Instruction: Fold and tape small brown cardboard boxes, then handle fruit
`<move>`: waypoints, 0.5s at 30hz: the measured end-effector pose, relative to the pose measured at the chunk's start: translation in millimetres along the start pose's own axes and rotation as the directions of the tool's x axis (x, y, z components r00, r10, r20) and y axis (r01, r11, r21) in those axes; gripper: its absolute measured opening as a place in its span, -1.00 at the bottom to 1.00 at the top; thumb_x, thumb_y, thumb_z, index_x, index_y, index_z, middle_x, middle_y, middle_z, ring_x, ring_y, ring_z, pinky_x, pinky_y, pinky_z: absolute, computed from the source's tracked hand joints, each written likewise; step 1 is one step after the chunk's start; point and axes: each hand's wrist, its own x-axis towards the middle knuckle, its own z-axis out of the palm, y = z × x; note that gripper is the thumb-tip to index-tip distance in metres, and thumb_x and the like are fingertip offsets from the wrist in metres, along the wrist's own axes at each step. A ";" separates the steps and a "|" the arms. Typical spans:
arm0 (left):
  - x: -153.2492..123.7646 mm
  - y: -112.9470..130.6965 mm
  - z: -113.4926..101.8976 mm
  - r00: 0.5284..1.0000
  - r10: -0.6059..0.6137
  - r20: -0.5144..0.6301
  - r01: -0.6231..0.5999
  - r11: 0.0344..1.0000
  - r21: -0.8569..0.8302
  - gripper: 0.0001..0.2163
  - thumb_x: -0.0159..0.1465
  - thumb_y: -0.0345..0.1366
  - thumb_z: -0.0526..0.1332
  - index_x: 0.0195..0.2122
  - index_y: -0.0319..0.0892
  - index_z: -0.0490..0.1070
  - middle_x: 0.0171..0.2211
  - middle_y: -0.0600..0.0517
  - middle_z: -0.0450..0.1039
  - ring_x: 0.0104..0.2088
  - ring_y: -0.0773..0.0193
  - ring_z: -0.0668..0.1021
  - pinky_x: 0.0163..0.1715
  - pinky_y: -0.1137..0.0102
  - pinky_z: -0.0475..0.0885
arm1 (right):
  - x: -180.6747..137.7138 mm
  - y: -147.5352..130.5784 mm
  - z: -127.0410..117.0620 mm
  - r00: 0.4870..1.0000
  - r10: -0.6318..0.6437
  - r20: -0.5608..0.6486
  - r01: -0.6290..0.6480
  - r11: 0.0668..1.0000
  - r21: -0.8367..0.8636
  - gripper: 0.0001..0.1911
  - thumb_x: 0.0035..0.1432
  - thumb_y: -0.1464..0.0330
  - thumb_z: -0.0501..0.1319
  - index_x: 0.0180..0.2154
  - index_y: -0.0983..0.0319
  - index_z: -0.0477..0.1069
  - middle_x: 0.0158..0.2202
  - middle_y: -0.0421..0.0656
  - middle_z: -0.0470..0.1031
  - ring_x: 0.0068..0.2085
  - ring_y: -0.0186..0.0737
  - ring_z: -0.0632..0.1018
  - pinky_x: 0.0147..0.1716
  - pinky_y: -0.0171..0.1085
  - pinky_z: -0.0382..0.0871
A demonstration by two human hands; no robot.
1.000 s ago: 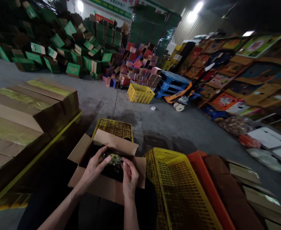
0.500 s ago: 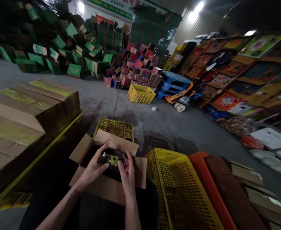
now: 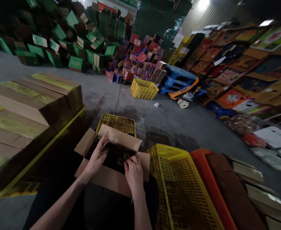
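Note:
An open cardboard box [image 3: 117, 184] rests at my lap with its flaps folded outward. Inside it is dark, and a few pale greenish round shapes [image 3: 123, 158] show dimly; their kind is hard to make out. My left hand [image 3: 98, 159] is over the left part of the box, fingers stretched and apart, holding nothing. At the right inner side, my right hand [image 3: 134, 169] dips in with curled fingers pressed together beside the pale shapes. Whatever its fingertips grip, if anything, is hidden.
Taped cartons [image 3: 35, 95] sit on a yellow crate at left. To the right stand a yellow crate [image 3: 164, 179] and an orange crate [image 3: 202, 155] beside brown cartons. Another crate [image 3: 116, 123] lies ahead. Farther off are a pallet jack [image 3: 184, 92] and heaped green boxes [image 3: 76, 64].
The shiny-wrapped pack of green round items held between both hands has gone down into the box. My left hand has opened away from it; my right hand has shifted right and curled. The view tilted down.

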 end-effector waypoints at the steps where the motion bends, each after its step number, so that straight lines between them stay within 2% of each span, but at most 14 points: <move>1: 0.1 -0.6 -0.1 1.000 0.000 -0.005 0.000 1.000 -0.004 -0.25 0.26 -0.37 0.19 0.44 0.08 -0.09 0.44 -0.08 -0.01 0.41 0.01 0.15 0.28 0.06 0.26 | 0.9 -1.6 -1.4 0.999 -0.016 0.044 0.018 0.998 -0.062 -0.77 0.26 0.32 0.22 -0.45 0.10 0.54 -0.35 -0.07 0.44 -0.19 0.00 0.48 -0.06 -0.03 0.40; 3: 0.5 -1.8 -0.5 1.000 0.005 -0.007 -0.005 1.000 -0.012 -0.26 0.26 -0.40 0.17 0.43 0.07 -0.08 0.44 -0.08 -0.01 0.41 0.03 0.15 0.28 0.07 0.27 | 6.1 -7.6 -2.6 0.997 -0.025 0.074 0.036 0.987 -0.155 -0.80 0.23 0.36 0.23 -0.45 0.10 0.54 -0.30 -0.03 0.46 -0.12 0.07 0.48 -0.04 0.00 0.38; 5: 1.5 -3.6 -1.1 1.000 0.017 -0.007 -0.017 1.000 -0.008 -0.26 0.25 -0.41 0.15 0.43 0.05 -0.07 0.44 -0.08 0.00 0.41 0.04 0.16 0.30 0.09 0.23 | 15.4 -16.0 0.6 0.992 -0.046 0.115 0.069 0.977 -0.204 -0.84 0.21 0.42 0.22 -0.30 0.11 0.58 -0.14 -0.01 0.52 -0.01 0.10 0.47 0.00 0.00 0.36; 7: 2.6 -5.6 -1.9 0.999 0.038 -0.005 -0.038 0.999 0.010 -0.26 0.25 -0.43 0.14 0.44 0.04 -0.08 0.44 -0.07 0.02 0.40 0.06 0.18 0.34 0.09 0.16 | 26.5 -24.2 10.7 0.962 -0.077 0.261 0.138 0.964 -0.227 -0.73 0.17 0.50 0.21 -0.15 0.11 0.58 0.01 -0.04 0.53 0.05 0.06 0.48 0.03 -0.04 0.35; 8: 3.1 -6.5 -2.3 0.999 0.051 -0.003 -0.051 0.999 0.019 -0.26 0.25 -0.44 0.14 0.44 0.04 -0.08 0.44 -0.06 0.01 0.40 0.06 0.18 0.35 0.08 0.13 | 31.8 -27.2 18.2 0.926 -0.082 0.368 0.179 0.955 -0.235 -0.67 0.14 0.53 0.22 -0.11 0.12 0.57 0.03 -0.05 0.54 0.05 0.03 0.50 0.04 -0.07 0.34; 9: 3.3 -7.0 -2.5 0.998 0.064 -0.001 -0.064 0.998 0.026 -0.25 0.25 -0.44 0.13 0.44 0.05 -0.09 0.44 -0.06 0.00 0.40 0.07 0.18 0.36 0.08 0.10 | 36.6 -29.2 26.9 0.877 -0.063 0.477 0.207 0.944 -0.256 -0.66 0.11 0.55 0.23 -0.11 0.13 0.58 -0.01 -0.05 0.58 0.02 0.01 0.53 0.03 -0.08 0.34; 10: 3.3 -7.1 -2.6 0.997 0.074 0.002 -0.074 0.997 0.029 -0.25 0.26 -0.44 0.13 0.44 0.05 -0.10 0.45 -0.05 -0.01 0.40 0.07 0.18 0.37 0.08 0.08 | 40.8 -30.1 35.9 0.849 -0.045 0.527 0.215 0.940 -0.266 -0.67 0.06 0.56 0.26 -0.15 0.14 0.59 -0.09 -0.03 0.62 -0.01 0.03 0.55 0.02 -0.06 0.34; 12: 2.5 -5.9 -2.1 0.998 0.070 -0.002 -0.070 0.997 0.033 -0.26 0.26 -0.44 0.12 0.44 0.05 -0.10 0.45 -0.06 -0.02 0.40 0.06 0.16 0.36 0.07 0.11 | 47.3 -29.3 52.3 0.819 -0.011 0.573 0.213 0.934 -0.286 -0.71 0.03 0.58 0.27 -0.23 0.16 0.61 -0.19 0.00 0.65 0.01 0.09 0.55 0.05 -0.01 0.31; 15: 0.6 -1.6 -0.1 0.999 0.042 -0.026 -0.041 0.998 0.041 -0.27 0.27 -0.43 0.11 0.44 0.05 -0.09 0.44 -0.07 0.00 0.40 0.03 0.16 0.33 0.05 0.16 | 52.0 -25.7 63.8 0.793 0.010 0.609 0.219 0.929 -0.300 -0.73 0.05 0.58 0.24 -0.27 0.17 0.60 -0.20 0.03 0.66 0.10 0.16 0.50 0.11 0.07 0.27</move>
